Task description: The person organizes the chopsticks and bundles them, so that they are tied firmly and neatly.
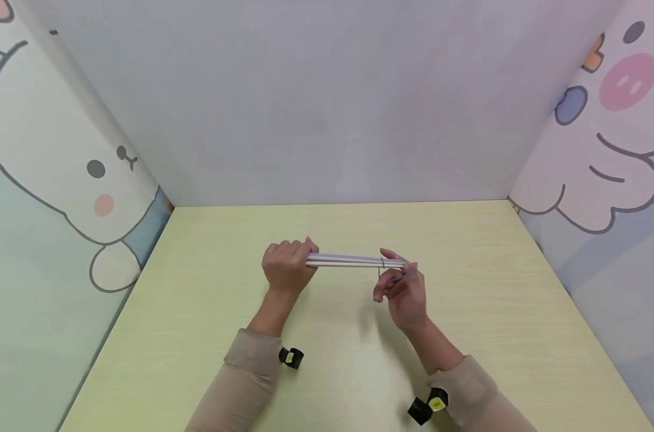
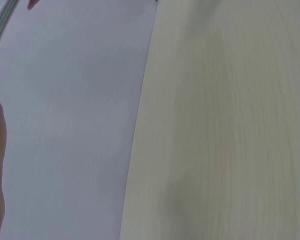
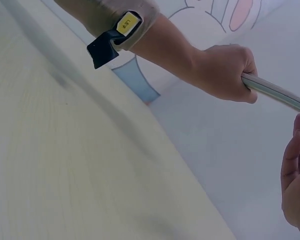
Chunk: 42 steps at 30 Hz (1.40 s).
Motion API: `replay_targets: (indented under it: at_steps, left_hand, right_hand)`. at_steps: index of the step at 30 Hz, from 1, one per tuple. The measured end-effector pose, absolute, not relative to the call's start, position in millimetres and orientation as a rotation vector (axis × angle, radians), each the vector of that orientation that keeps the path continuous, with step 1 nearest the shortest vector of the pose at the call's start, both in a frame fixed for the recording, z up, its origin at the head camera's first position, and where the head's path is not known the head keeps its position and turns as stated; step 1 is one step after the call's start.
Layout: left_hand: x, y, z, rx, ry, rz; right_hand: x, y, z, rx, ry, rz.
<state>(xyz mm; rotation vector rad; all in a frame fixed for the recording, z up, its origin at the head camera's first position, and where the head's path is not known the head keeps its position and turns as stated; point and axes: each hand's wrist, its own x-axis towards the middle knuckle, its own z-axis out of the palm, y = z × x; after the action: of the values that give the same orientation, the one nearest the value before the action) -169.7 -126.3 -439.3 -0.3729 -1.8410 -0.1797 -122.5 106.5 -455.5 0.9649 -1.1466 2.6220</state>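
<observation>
A bundle of thin, pale sticks [image 1: 345, 261] is held level above the table. My left hand [image 1: 288, 264] grips its left end in a fist, thumb uppermost; the right wrist view also shows this left hand [image 3: 222, 72] around the sticks [image 3: 277, 93]. A thin dark band [image 1: 383, 262] crosses the bundle near its right end, and a strand drops toward my right fingers. At that end my right hand [image 1: 405, 294] has its fingers bent about the band and the stick ends. How the band runs among those fingers I cannot tell.
The pale wood-grain table [image 1: 208, 312] stretches below both hands. A plain grey-white wall [image 1: 327, 108] stands behind it, with cartoon-printed panels [image 1: 41, 198] at the sides. Small black wrist devices [image 1: 291, 358] sit at both sleeve cuffs.
</observation>
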Motion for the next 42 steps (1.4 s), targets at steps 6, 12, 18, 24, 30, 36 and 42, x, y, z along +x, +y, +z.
replay_targets:
  at_steps: [6,12,18,24,30,36,42]
  left_hand:
    - [-169,-124,-434,-0.425,-1.823,-0.158]
    - [-171,-126,-429,-0.421,-1.786,-0.162]
    - [-174,-130,-428,-0.382,-1.777,-0.173]
    - [-173,-134,-426,-0.351,-1.768,-0.187]
    - [-173,-139,-421,-0.308,-1.775,-0.180]
    - [-173,-140,-423,-0.268,-1.810,-0.204]
    - [-172,-137,-428,-0.231,-1.863,-0.251]
  right_hand:
    - [-127,111,-453,0.880,-1.504,2.339]
    - [-125,117,-451,0.759,-1.735,2.176]
    - [-123,116,-452,0.673,-1.651,2.257]
    - [-123,116,-454,0.572,-1.642,2.328]
    - [-124,118,-453,0.466,-1.843,2.298]
    - [-125,117,-456,0.856,-2.036,1.722]
    - [-128,108,-451,1.300,-1.814,1.049]
